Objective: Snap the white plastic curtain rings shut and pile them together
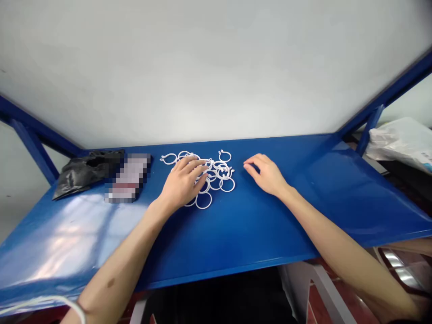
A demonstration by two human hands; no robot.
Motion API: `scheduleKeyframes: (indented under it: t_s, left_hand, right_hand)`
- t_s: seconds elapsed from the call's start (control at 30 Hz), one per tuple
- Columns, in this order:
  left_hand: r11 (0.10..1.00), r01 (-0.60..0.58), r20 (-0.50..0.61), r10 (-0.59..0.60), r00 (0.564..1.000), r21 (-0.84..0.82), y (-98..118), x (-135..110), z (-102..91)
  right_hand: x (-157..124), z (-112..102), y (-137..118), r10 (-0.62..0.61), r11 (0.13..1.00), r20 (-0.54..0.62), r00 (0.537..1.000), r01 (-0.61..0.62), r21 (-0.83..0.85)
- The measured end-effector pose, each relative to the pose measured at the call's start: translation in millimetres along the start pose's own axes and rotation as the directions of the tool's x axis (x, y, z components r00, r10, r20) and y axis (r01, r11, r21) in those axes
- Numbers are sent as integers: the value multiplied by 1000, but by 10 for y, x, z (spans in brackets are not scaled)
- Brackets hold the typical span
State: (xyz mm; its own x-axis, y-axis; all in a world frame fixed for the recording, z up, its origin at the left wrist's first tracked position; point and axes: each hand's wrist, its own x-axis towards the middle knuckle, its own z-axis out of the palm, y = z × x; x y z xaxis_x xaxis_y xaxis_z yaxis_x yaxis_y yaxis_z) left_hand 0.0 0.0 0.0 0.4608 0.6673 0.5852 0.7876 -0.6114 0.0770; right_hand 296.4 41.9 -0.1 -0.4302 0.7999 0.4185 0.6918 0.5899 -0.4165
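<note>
A loose pile of white plastic rings with small eyelets [227, 185], which look like curtain rings, lies on the blue tabletop [236, 234]. Over the left part of this pile rests my left hand [183, 180], palm down with its fingers spread, hiding some of the rings. I cannot see it gripping any of them. To the right of the pile, apart from it, my right hand [266, 173] is held low over the table. Its fingers are bent and the thumb stands a little away from them, with nothing visible between.
A black plastic bag [84, 173] and a blurred-out flat object [128, 177] lie to the left. A pale wall [216, 76] rises behind the table, between blue frame bars [370, 128]. Off the right side is a clear plastic bag [401, 141]. A white cord [57, 298] crosses by my left forearm.
</note>
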Motion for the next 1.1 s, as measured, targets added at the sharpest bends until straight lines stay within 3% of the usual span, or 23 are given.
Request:
scheduleKeyframes:
  t_s: [0.17, 0.37, 0.6, 0.8, 0.9, 1.0, 1.1]
  left_hand:
    - [987, -157, 46, 158, 986, -43, 269, -11, 20]
    - [976, -216, -2, 216, 976, 5, 383, -17, 62]
    - [997, -59, -76, 62, 995, 40, 407, -7, -8]
    - [995, -97, -21, 98, 995, 36, 388, -29, 27]
    - [997, -79, 10, 79, 997, 13, 388, -37, 24]
    - [997, 30, 18, -29, 999, -74, 430, -40, -12]
    - [938, 236, 66, -227, 972, -254, 523, -40, -72]
  right_hand:
    - [-68, 127, -217, -57, 998, 112, 992, 57, 2]
    - [-108, 245, -388, 2, 1000, 154, 988, -3, 6]
    - [-154, 204, -419, -28, 999, 91, 995, 25, 30]
    - [-192, 247, -445, -71, 996, 162, 984, 78, -37]
    - [-188, 253, -441, -91, 995, 145, 985, 94, -13]
    - [-189, 219, -472, -152, 985, 43, 987, 148, 91]
    - [-220, 162, -532, -260, 953, -112, 959, 274, 129]
